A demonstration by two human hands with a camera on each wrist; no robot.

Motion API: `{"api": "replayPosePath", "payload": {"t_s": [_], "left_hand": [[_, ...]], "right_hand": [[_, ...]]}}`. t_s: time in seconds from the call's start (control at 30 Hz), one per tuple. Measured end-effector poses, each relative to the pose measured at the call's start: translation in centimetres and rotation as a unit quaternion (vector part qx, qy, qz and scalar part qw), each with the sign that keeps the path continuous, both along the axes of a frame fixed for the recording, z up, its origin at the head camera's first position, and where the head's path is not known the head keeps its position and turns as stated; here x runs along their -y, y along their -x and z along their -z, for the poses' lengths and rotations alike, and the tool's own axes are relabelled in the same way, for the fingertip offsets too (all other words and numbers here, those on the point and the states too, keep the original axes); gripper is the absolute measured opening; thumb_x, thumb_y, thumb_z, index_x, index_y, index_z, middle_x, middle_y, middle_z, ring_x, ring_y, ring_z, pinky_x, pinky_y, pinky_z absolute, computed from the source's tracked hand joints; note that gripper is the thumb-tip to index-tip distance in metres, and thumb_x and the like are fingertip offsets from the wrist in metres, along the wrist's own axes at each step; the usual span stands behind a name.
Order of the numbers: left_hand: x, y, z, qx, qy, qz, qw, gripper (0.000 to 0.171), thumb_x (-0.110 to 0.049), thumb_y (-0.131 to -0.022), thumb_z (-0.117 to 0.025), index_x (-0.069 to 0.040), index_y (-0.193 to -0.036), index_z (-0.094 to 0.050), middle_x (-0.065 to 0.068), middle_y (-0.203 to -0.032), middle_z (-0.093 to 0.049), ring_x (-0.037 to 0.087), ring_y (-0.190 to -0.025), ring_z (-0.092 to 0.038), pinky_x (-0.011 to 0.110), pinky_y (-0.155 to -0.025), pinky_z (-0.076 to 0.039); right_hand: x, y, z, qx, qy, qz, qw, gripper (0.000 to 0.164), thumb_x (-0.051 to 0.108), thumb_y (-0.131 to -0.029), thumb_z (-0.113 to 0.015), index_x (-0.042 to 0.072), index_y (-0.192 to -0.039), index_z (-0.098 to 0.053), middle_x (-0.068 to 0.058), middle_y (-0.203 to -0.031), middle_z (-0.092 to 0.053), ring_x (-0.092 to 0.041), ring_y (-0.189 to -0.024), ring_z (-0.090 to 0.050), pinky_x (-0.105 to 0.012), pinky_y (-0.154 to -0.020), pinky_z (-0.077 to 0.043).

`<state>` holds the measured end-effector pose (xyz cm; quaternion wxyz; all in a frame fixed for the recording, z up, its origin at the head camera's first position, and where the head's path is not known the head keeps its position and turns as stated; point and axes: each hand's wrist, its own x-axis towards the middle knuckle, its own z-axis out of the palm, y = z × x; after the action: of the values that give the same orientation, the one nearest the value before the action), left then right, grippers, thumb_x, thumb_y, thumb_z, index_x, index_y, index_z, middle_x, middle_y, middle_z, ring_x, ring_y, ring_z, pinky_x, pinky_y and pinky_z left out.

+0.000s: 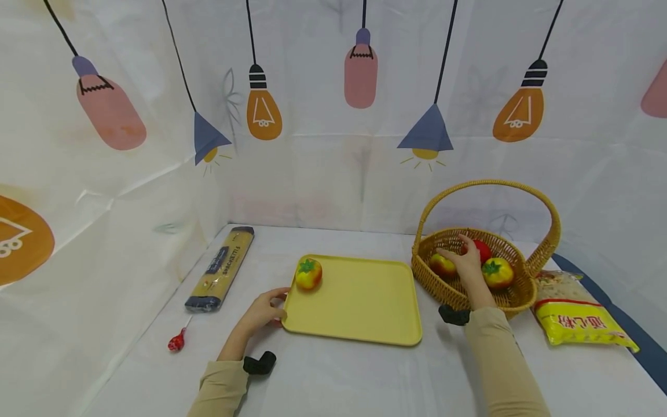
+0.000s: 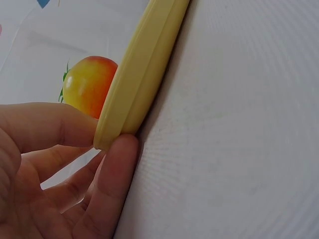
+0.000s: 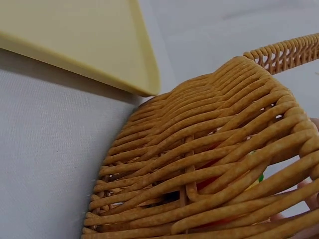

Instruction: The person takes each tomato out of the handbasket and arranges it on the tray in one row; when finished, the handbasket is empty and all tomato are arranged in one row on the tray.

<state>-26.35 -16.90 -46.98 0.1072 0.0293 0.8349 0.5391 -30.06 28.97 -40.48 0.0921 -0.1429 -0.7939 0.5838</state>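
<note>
My left hand [image 1: 264, 308] pinches the left edge of a yellow tray [image 1: 359, 301]; in the left wrist view, thumb and finger sit at its rim. A yellow-and-red fruit with a green leafy top [image 1: 309, 274] rests in the tray's far left corner. My right hand [image 1: 469, 269] reaches into a wicker basket [image 1: 526, 292], thumb and forefinger spread apart. Its thumb overlaps a yellow-red fruit [image 1: 442, 266]; a red fruit [image 1: 482, 250] lies behind the hand and another yellow-red fruit [image 1: 497, 273] to its right. The basket wall hides most of this hand in the right wrist view.
A spaghetti packet [image 1: 221, 269] lies left of the tray, with a red-wrapped lollipop [image 1: 177, 340] nearer the front. Right of the basket lies a yellow-and-clear food bag [image 1: 578, 315]. The basket's tall handle [image 1: 490, 183] arches above it. A printed white sheet [image 1: 312, 174] hangs behind.
</note>
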Motion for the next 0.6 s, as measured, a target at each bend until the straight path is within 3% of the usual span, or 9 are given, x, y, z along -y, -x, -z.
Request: {"api": "replayPosePath", "payload": {"t_s": [0.17, 0.23, 0.4, 0.6], "left_hand": [[0.06, 0.02, 0.0, 0.0, 0.003, 0.003, 1.0, 0.065, 0.005, -0.064, -0.062, -0.003, -0.128, -0.053, 0.017, -0.118, -0.053, 0.019, -0.073, -0.054, 0.033, -0.057, -0.055], [0.27, 0.31, 0.56, 0.002, 0.005, 0.003, 1.0, 0.066, 0.004, -0.064, -0.063, -0.004, -0.129, -0.053, 0.016, -0.119, -0.053, 0.019, -0.073, -0.054, 0.031, -0.057, -0.055], [0.34, 0.26, 0.6, 0.003, 0.007, 0.006, 1.0, 0.065, 0.003, -0.064, -0.063, -0.004, -0.128, -0.053, 0.017, -0.119, -0.052, 0.019, -0.073, -0.054, 0.031, -0.057, -0.055], [0.25, 0.39, 0.6, -0.001, 0.005, 0.004, 1.0, 0.065, 0.004, -0.064, -0.063, -0.005, -0.128, -0.054, 0.015, -0.118, -0.054, 0.019, -0.072, -0.054, 0.032, -0.057, -0.055]], "right_hand": [[-0.06, 0.27, 0.42, 0.025, -0.027, -0.025, 0.999, 0.085, 0.021, -0.086, -0.063, 0.006, -0.148, -0.007, -0.027, -0.15, -0.002, -0.041, -0.138, 0.0, -0.056, -0.11, -0.014], [0.01, 0.31, 0.55, 0.039, -0.034, -0.042, 0.998, 0.087, 0.02, -0.085, -0.063, 0.006, -0.148, -0.005, -0.028, -0.149, 0.001, -0.045, -0.136, -0.005, -0.057, -0.109, -0.016], [0.11, 0.23, 0.54, 0.069, -0.041, -0.052, 0.995, 0.09, 0.02, -0.084, -0.064, 0.005, -0.148, -0.003, -0.029, -0.149, 0.004, -0.046, -0.135, -0.002, -0.059, -0.108, -0.016], [-0.07, 0.29, 0.56, 0.075, -0.053, -0.053, 0.994, 0.09, 0.02, -0.084, -0.064, 0.004, -0.148, -0.003, -0.03, -0.149, 0.004, -0.047, -0.135, -0.004, -0.059, -0.108, -0.017]]}}
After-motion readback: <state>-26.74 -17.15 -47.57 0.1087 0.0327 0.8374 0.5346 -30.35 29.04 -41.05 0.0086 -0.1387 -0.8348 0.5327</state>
